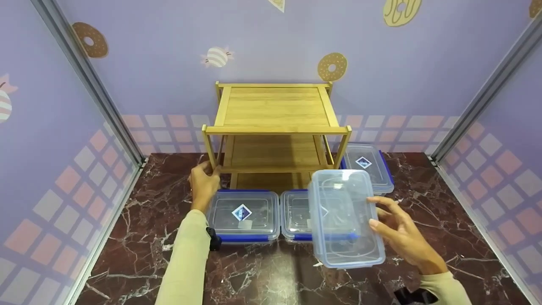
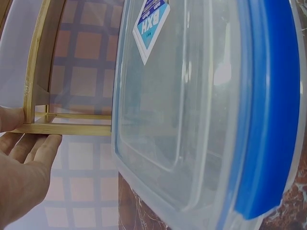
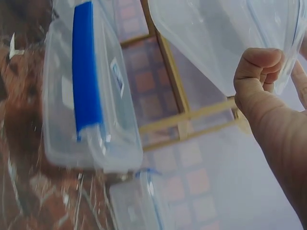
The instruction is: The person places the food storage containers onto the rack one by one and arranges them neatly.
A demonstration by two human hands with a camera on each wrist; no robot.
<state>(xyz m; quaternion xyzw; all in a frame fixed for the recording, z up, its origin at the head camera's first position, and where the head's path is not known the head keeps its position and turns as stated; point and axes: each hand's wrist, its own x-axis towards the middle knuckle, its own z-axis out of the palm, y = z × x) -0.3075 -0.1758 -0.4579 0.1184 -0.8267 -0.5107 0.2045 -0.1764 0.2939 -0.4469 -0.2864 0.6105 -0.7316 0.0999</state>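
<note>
In the head view my right hand point(image 1: 402, 233) pinches the right side of a clear plastic container point(image 1: 347, 250), fingers behind and thumb in front. No blue clips show on this container, and it is raised in front of the right-hand lidded box. My left hand point(image 1: 204, 182) grips the front left post of a wooden shelf rack point(image 1: 279, 106); the left wrist view shows its thumb and fingers around the wood point(image 2: 29, 108). Just right of that hand sits a lidded box point(image 1: 224, 216) with a blue clip and a diamond label. A second lidded box point(image 1: 292, 212) is partly hidden behind the raised container.
Another blue-clipped box point(image 1: 368, 169) stands on the floor right of the rack. The dark red marble floor point(image 1: 139, 254) is bounded by patterned walls point(image 1: 271, 42) at the back and sides. The rack's lower shelf point(image 1: 275, 152) sits under the top one.
</note>
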